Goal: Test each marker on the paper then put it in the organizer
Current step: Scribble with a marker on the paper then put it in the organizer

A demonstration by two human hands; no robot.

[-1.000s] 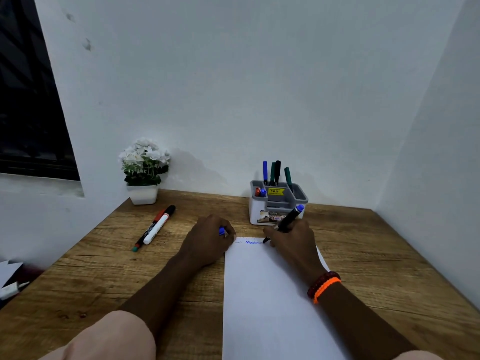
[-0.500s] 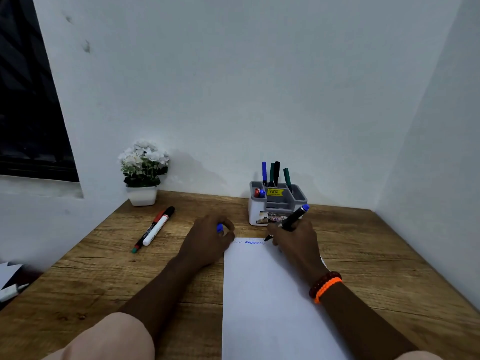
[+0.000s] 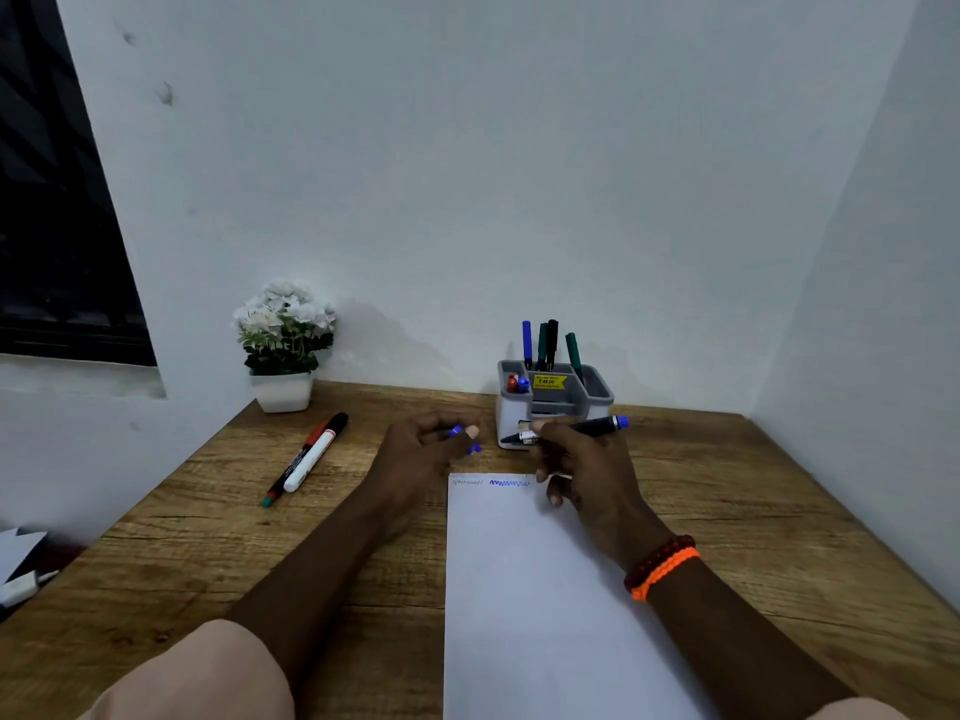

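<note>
My right hand [image 3: 582,462] grips a black marker with a blue end [image 3: 597,426], held level above the top edge of the white paper [image 3: 540,589], tip pointing left. My left hand [image 3: 423,454] is closed on the marker's blue cap [image 3: 457,431], just left of the tip. A blue zigzag [image 3: 509,482] and a fainter scribble mark the paper's top edge. The grey and white organizer [image 3: 597,394] stands behind my hands with several markers upright in it. Two markers lie at the left: a white one with a black cap [image 3: 317,452] and a thin red and black one [image 3: 291,467].
A white pot of white flowers [image 3: 283,345] sits at the back left by the wall. Walls close the wooden desk [image 3: 753,511] at the back and right. A dark window is on the left. A white object [image 3: 21,584] lies off the desk's left edge.
My right hand lifted the marker off the paper and turned it level, tip toward my left hand. My left hand rose with the cap toward the tip.
</note>
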